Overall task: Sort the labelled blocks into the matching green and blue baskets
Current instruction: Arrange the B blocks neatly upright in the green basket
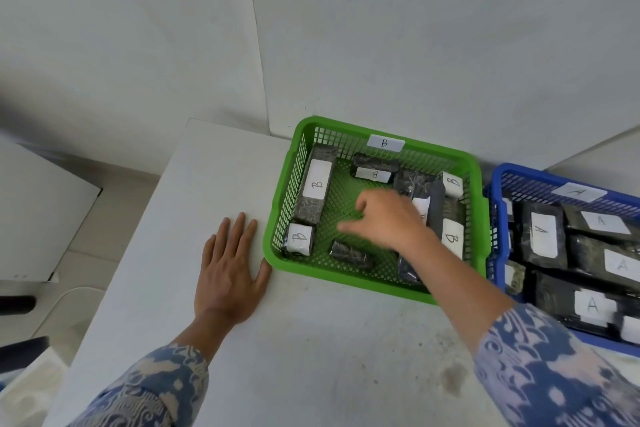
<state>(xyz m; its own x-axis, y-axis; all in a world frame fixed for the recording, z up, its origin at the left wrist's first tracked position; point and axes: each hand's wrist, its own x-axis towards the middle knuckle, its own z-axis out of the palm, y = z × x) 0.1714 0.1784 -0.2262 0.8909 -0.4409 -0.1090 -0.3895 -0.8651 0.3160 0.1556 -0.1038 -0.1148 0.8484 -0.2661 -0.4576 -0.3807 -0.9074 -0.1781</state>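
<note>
Fingers (349, 226) of the right hand (391, 218) spread loosely, empty, over the green basket (277, 253), while the left hand (230, 274) lies flat, fingers splayed, on the tabletop (311, 357).

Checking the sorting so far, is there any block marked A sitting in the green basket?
No, every readable label in the green basket reads B, matching its B tag.

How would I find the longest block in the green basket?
Look in the green basket, the one tagged B, left of the blue basket. The long block lies along the green basket's left wall, with a small B block at its near end. It is much longer than every other block there.
</note>
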